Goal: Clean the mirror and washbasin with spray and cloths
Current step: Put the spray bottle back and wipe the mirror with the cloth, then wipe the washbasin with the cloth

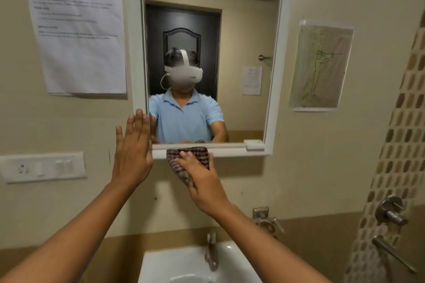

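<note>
A white-framed mirror (234, 30) hangs on the beige wall above a white washbasin (184, 264) with a metal tap (211, 253). My right hand (202, 181) presses a dark checked cloth (184, 156) against the bottom edge of the mirror frame, left of its middle. My left hand (132, 151) lies flat with fingers together against the frame's lower left corner and the wall beside it, holding nothing. No spray bottle is in view. The mirror reflects a person in a light blue shirt with a white headset.
A printed sheet (78, 37) is taped to the wall left of the mirror, with a switch plate (42, 166) below it. A drawing (320, 66) hangs on the right. Metal wall fittings (264, 218) and a shower valve (391, 211) sit at lower right.
</note>
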Tool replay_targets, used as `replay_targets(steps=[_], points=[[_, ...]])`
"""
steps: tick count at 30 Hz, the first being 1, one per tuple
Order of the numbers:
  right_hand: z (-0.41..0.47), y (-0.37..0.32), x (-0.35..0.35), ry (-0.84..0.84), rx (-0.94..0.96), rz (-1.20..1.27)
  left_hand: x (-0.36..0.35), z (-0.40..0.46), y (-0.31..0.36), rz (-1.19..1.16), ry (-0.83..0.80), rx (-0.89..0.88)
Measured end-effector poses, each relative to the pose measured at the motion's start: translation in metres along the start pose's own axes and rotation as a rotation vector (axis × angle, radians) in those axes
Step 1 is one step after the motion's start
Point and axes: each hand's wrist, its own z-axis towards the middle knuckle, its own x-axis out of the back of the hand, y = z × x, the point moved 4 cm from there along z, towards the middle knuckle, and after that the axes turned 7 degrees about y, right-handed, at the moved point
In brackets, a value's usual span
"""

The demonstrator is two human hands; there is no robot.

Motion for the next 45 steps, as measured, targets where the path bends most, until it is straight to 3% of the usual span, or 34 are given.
replay_targets(steps=[3, 8, 10, 15, 21, 30, 36, 40, 43, 45], points=[[-0.031, -0.007, 0.008, 0.061, -0.387, 0.410, -0.005, -0.037, 0.002, -0.045, -0.056, 0.020], [-0.112, 0.003, 0.000, 0.318, -1.226, 1.208, -0.026, -0.118, 0.011, -0.120, -0.189, 0.063], [-0.146, 0.004, -0.004, 0.375, -1.454, 1.417, -0.037, -0.154, 0.017, -0.164, -0.251, 0.083], [-0.215, 0.004, -0.009, 0.406, -1.560, 1.416, -0.065, -0.233, 0.036, -0.208, -0.439, 0.076], [-0.281, 0.025, -0.005, 0.441, -1.740, 1.074, -0.101, -0.284, 0.058, -0.225, -0.605, 0.090], [-0.333, 0.103, 0.005, 0.416, -1.855, 0.878, -0.164, -0.326, 0.077, -0.170, -0.805, 0.142], [-0.326, 0.187, 0.006, 0.367, -1.796, 0.622, -0.207, -0.325, 0.064, -0.046, -0.930, 0.217], [-0.323, 0.233, -0.002, 0.275, -1.503, 0.330, -0.223, -0.331, 0.059, 0.014, -0.960, 0.250], [-0.320, 0.251, -0.022, 0.020, -1.234, 0.087, -0.236, -0.339, 0.056, 0.057, -1.019, 0.283], [-0.324, 0.258, -0.050, -0.295, -1.037, -0.142, -0.245, -0.346, 0.053, 0.100, -1.083, 0.297]])
